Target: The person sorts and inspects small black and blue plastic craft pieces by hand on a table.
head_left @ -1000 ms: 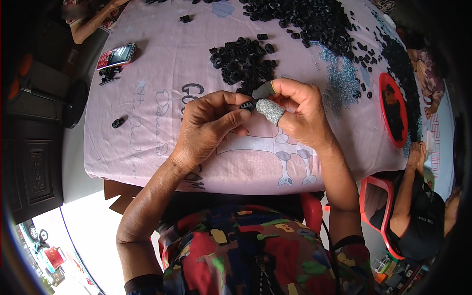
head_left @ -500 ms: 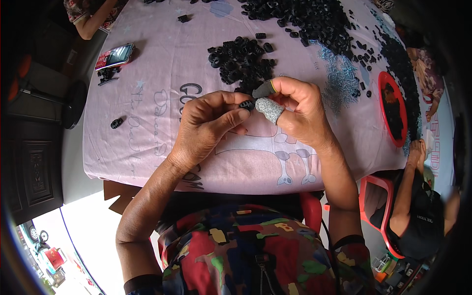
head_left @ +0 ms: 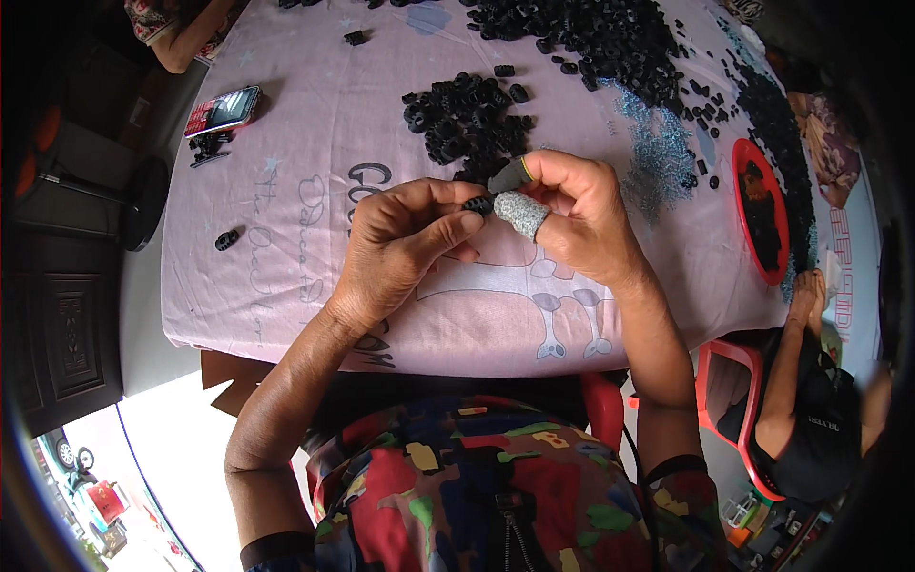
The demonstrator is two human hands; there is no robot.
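Between thumb and fingers, my left hand (head_left: 400, 234) pinches a small black ribbed plastic piece (head_left: 477, 204) with slots in it. My right hand (head_left: 577, 214) wears grey fabric covers on thumb and index finger. Those two fingertips close together against the right end of the same piece; anything between them is hidden. Just beyond my hands lies a small heap of black plastic parts (head_left: 462, 119). A single black slotted piece (head_left: 226, 239) rests apart on the left of the pink cloth-covered table (head_left: 257, 305).
A larger heap of black parts (head_left: 591, 38) spreads at the far side, beside scattered small bluish pieces (head_left: 658, 148). At the right stands a red oval tray (head_left: 783, 229). A red phone (head_left: 223, 112) lies far left. Other people's arms (head_left: 797, 324) show at the right edge and far left.
My hands and the black piece stay almost still. At the far left, another person's arm has shifted slightly; at the right, a person's hand has moved.
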